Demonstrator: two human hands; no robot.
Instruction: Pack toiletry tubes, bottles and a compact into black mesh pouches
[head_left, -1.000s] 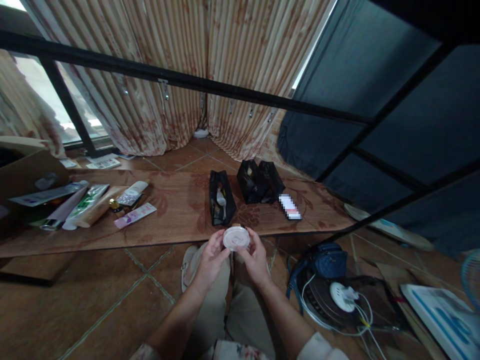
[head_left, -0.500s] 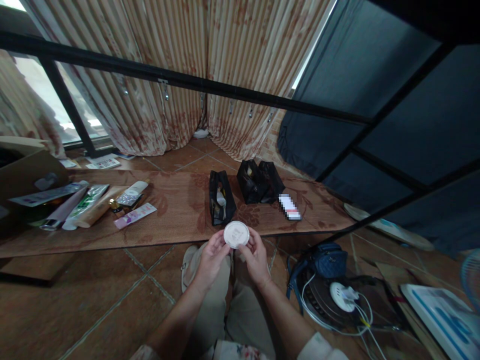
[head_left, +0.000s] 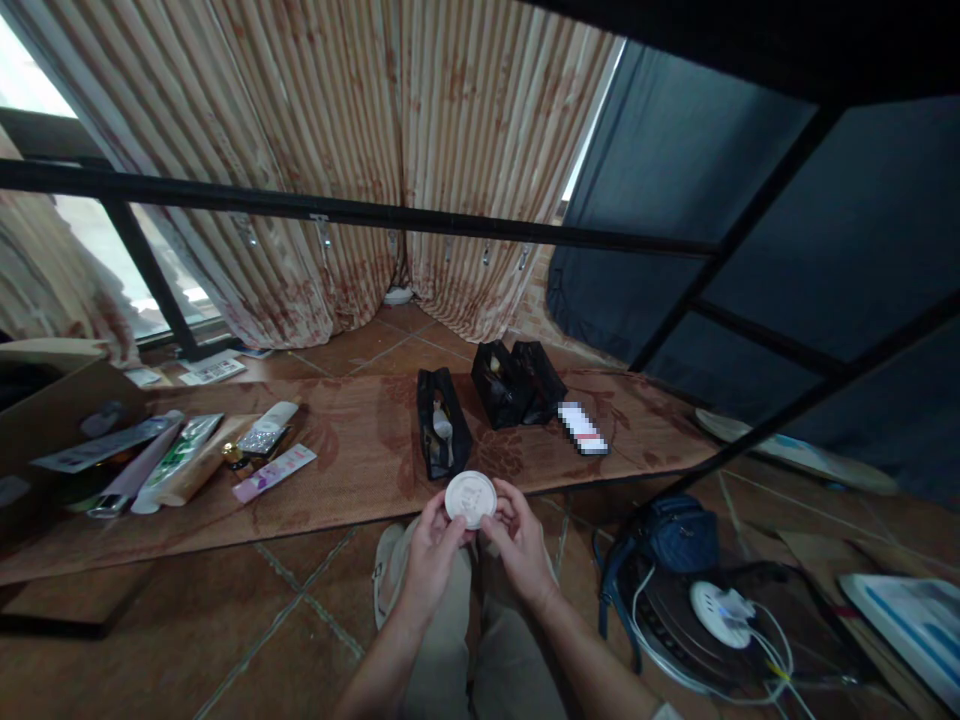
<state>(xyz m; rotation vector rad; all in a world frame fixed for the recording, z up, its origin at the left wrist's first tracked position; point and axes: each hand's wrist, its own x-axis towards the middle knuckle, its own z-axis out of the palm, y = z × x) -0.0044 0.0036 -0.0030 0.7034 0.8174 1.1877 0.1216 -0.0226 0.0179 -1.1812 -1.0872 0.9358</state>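
Note:
Between both hands I hold a round white jar (head_left: 471,499), its flat printed face turned up towards me. My left hand (head_left: 435,545) grips its left side, with the thumb near the lower rim. On the right side my right hand (head_left: 519,540) pinches the same jar. Just beyond the hands a black mesh pouch (head_left: 442,430) stands open on the low bench (head_left: 360,450), with a whitish item inside. Two more black pouches, one (head_left: 499,385) beside the other (head_left: 541,385), stand farther back to the right.
A phone (head_left: 583,429) with a blurred screen lies right of the pouches. Several tubes (head_left: 180,465) and a pink packet (head_left: 274,473) lie at the left by a cardboard box (head_left: 67,420). A blue bag (head_left: 679,535) and a white power socket (head_left: 720,613) sit at lower right. A black bar (head_left: 360,215) crosses ahead.
The whole view has tilted slightly, so the bench and hands appear lower. Both hands keep their hold on the jar, which has stayed in nearly the same pose.

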